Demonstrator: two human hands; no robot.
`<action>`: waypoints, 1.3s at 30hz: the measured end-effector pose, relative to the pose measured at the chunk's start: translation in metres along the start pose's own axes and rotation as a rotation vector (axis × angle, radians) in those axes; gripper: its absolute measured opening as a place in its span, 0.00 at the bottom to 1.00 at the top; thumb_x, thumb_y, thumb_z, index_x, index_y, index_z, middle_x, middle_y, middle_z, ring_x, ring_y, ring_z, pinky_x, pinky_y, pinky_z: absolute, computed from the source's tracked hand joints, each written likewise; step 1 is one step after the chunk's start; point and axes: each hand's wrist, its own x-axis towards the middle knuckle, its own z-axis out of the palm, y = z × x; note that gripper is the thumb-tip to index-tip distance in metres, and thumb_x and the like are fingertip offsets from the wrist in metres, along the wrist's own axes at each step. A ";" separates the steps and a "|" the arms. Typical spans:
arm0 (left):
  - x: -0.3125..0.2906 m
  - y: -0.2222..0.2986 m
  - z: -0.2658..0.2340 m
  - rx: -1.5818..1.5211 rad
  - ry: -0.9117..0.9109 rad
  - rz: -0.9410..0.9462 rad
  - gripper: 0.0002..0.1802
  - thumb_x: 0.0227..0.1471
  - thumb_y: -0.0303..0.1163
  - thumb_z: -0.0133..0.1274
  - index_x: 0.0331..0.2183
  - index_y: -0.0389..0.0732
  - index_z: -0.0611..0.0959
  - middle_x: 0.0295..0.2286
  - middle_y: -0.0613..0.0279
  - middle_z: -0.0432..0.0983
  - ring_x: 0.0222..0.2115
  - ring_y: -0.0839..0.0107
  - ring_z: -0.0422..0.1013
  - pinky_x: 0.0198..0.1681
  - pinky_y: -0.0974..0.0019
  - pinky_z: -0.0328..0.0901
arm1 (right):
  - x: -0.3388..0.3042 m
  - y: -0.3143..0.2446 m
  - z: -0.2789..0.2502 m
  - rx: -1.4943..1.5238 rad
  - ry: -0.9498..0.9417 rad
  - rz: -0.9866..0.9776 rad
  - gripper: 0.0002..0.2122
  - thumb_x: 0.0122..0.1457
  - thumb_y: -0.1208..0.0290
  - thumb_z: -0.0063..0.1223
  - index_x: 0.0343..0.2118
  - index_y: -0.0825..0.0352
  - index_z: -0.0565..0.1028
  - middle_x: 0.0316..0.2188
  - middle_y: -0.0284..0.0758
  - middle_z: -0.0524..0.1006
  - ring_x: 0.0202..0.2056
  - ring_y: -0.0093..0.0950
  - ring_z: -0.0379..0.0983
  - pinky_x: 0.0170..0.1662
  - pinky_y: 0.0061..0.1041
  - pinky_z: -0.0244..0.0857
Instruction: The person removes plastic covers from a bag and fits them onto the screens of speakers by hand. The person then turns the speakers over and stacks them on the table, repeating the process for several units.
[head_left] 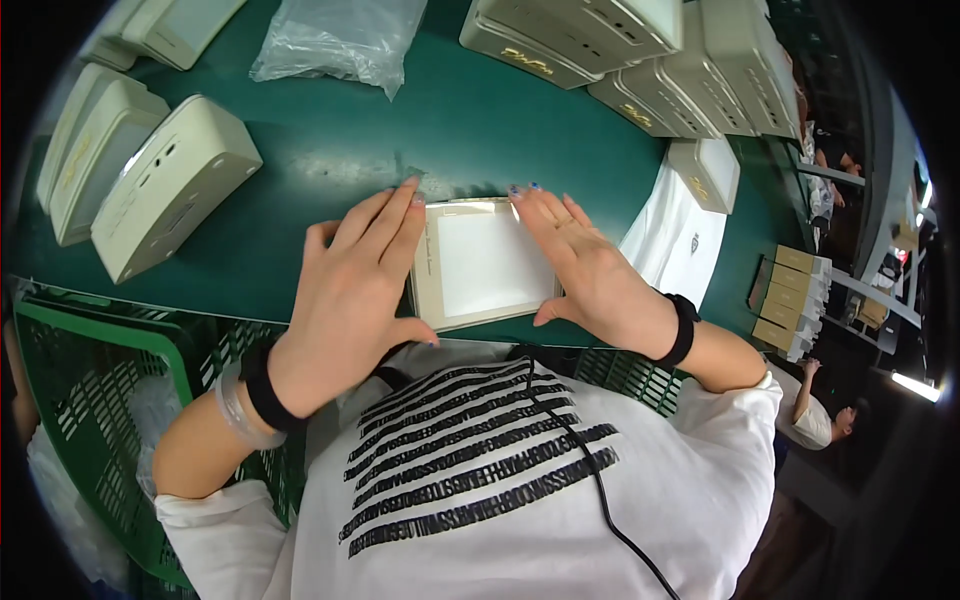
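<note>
In front of my body a cream box-shaped device (428, 290) lies near the table's edge, its white panel (492, 262) facing up. My left hand (355, 262) lies along the device's left side, fingers stretched out toward its far left corner and the thumb near the front edge. Along the right side, my right hand (585, 258) has its fingers extended over the far right corner. Its thumb sits apart, by the near right corner. Both hands are open, touching the device's edges rather than wrapped around it. The device's underside is hidden.
Similar cream devices stand at the left (180, 190) and in stacked rows at the far right (660, 95). A clear plastic bag (335, 45) lies at the back, and white cloth (680, 235) at the right. Below the green table (330, 130) is a green crate (100, 350).
</note>
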 end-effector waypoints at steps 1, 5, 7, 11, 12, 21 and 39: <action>0.001 -0.008 -0.001 -0.098 -0.011 0.001 0.56 0.19 0.42 0.72 0.53 0.28 0.68 0.55 0.46 0.62 0.56 0.53 0.57 0.54 0.51 0.55 | 0.001 -0.001 -0.001 0.004 -0.001 0.019 0.56 0.31 0.74 0.71 0.65 0.69 0.44 0.62 0.48 0.55 0.64 0.45 0.49 0.66 0.43 0.45; 0.000 -0.024 0.008 -0.399 -0.031 -0.050 0.58 0.24 0.43 0.72 0.56 0.29 0.64 0.54 0.44 0.62 0.56 0.52 0.57 0.56 0.52 0.54 | -0.002 -0.003 0.001 -0.005 0.003 0.038 0.57 0.31 0.73 0.72 0.65 0.66 0.44 0.64 0.46 0.52 0.65 0.44 0.47 0.66 0.42 0.43; -0.004 -0.028 0.017 -0.597 -0.018 -0.129 0.60 0.28 0.44 0.72 0.59 0.31 0.60 0.53 0.43 0.63 0.55 0.52 0.57 0.57 0.55 0.54 | -0.006 0.001 0.001 -0.048 0.042 0.018 0.58 0.31 0.72 0.73 0.66 0.64 0.43 0.65 0.44 0.49 0.65 0.44 0.45 0.66 0.42 0.43; -0.002 -0.021 0.039 -0.468 -0.031 -0.218 0.61 0.32 0.44 0.71 0.62 0.35 0.56 0.50 0.42 0.65 0.55 0.53 0.58 0.56 0.59 0.57 | -0.004 0.020 0.006 0.180 0.043 -0.014 0.59 0.32 0.71 0.74 0.66 0.62 0.42 0.66 0.43 0.45 0.66 0.42 0.44 0.65 0.43 0.47; -0.005 -0.020 0.040 -0.471 -0.024 -0.220 0.61 0.32 0.44 0.71 0.62 0.35 0.56 0.50 0.42 0.65 0.55 0.53 0.58 0.56 0.59 0.57 | -0.006 0.021 0.008 0.175 0.038 -0.018 0.59 0.32 0.71 0.74 0.66 0.62 0.42 0.66 0.43 0.45 0.66 0.42 0.44 0.65 0.43 0.47; -0.021 0.017 0.052 -1.009 0.030 0.011 0.58 0.38 0.34 0.67 0.64 0.44 0.50 0.50 0.46 0.62 0.48 0.55 0.65 0.51 0.57 0.63 | -0.054 0.035 0.065 0.684 0.443 0.076 0.57 0.35 0.73 0.75 0.66 0.59 0.43 0.65 0.42 0.47 0.61 0.39 0.55 0.58 0.39 0.61; -0.018 0.048 0.069 -1.125 0.276 -0.249 0.44 0.40 0.34 0.66 0.54 0.31 0.62 0.41 0.49 0.71 0.40 0.63 0.73 0.41 0.64 0.71 | -0.052 0.002 0.096 1.177 0.765 0.199 0.49 0.37 0.76 0.74 0.62 0.67 0.52 0.64 0.41 0.52 0.54 0.33 0.66 0.52 0.32 0.68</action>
